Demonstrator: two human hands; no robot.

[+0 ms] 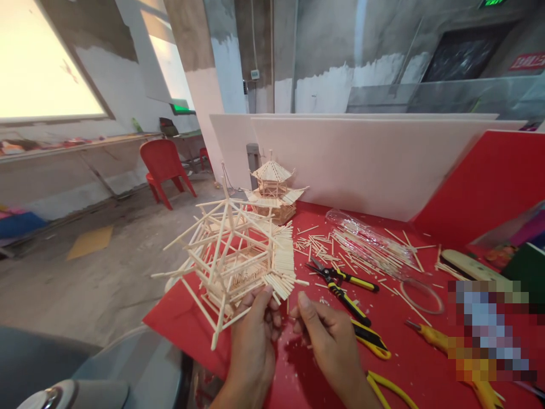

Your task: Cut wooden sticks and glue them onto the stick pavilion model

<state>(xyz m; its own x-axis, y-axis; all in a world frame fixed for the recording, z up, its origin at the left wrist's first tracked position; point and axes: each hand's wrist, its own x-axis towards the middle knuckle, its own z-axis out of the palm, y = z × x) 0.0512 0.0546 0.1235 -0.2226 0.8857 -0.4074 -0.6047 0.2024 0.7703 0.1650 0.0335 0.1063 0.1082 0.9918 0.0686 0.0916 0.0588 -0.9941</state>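
A pavilion model of thin wooden sticks stands at the front left of the red tabletop, with an open frame and one roof side covered in closely laid sticks. My left hand is closed at the near lower edge of that roof, thumb and fingers pinching the model there. Just to the right, my right hand is curled with thumb against forefinger, apart from the model. Whatever lies between those fingertips is too small to make out. Yellow-and-black cutting pliers lie beyond the right hand, and a yellow utility knife rests beside it.
Behind stands a finished-looking stick pavilion. Loose sticks and a plastic bag of sticks lie on the red tabletop. A roll of clear tape and a yellow-handled tool are at right. White boards line the back.
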